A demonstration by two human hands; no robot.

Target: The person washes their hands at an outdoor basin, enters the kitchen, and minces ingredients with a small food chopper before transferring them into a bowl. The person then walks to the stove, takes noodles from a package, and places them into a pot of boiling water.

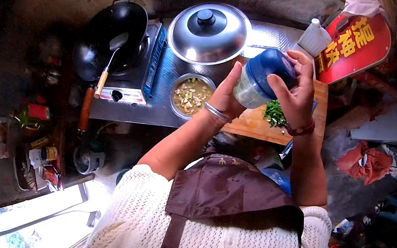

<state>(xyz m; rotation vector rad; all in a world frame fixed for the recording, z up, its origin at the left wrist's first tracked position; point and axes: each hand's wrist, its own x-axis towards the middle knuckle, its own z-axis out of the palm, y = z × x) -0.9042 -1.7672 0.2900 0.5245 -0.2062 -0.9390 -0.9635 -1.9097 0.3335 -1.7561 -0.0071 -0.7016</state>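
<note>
Up over the cutting board I hold a clear jar with a blue lid (252,92), tilted, with pale and greenish contents showing through its wall. My left hand (230,95), a silver bangle at the wrist, is closed round the clear lower part. My right hand (297,91) grips the blue lid from the other side. Below, chopped green herbs (276,113) lie on the wooden cutting board (249,125). Left of my left hand stands a metal bowl (173,105) of chopped pieces in liquid.
A domed steel lid (184,42) with a black knob rests behind the bowl. At left, a black wok (101,27) with a wooden-handled spatula (104,75) sits on a gas stove (151,65). A white plastic bottle (313,38) and a red sign (347,65) stand back right.
</note>
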